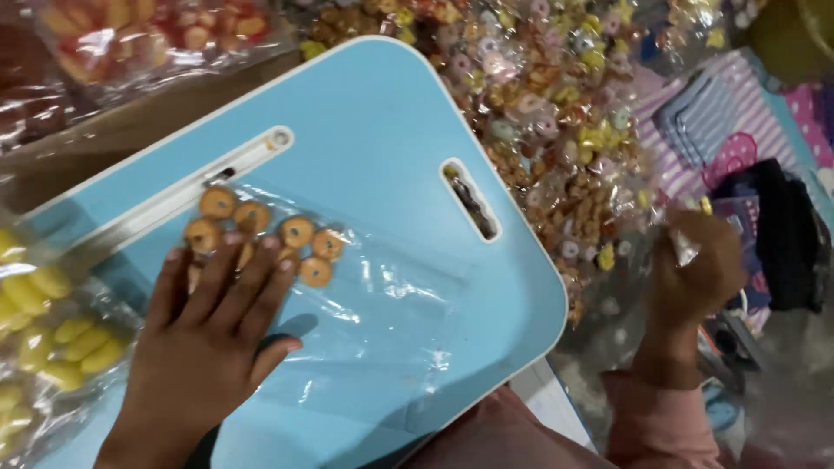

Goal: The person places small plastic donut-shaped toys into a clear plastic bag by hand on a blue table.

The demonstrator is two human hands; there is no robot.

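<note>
Your left hand (208,334) lies flat, fingers spread, pinning the clear plastic bag (365,304) of small orange ring charms (261,230) on the light-blue lap tray (382,148). Several charms bagged. At 3 o'clock, right hand (695,269) is closed in the loose charm pile (556,113); contents unclear.

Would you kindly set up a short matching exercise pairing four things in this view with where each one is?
Things:
1. left hand
2. right hand
3. yellow pieces in a bag
4. slot handle

Places:
A. at the left edge, beside the blue board
B. cut through the board's right part
C. flat on the clear bag of round orange pieces
D. off the board, over the heap of small packets

Pairs: 1-C, 2-D, 3-A, 4-B
</note>
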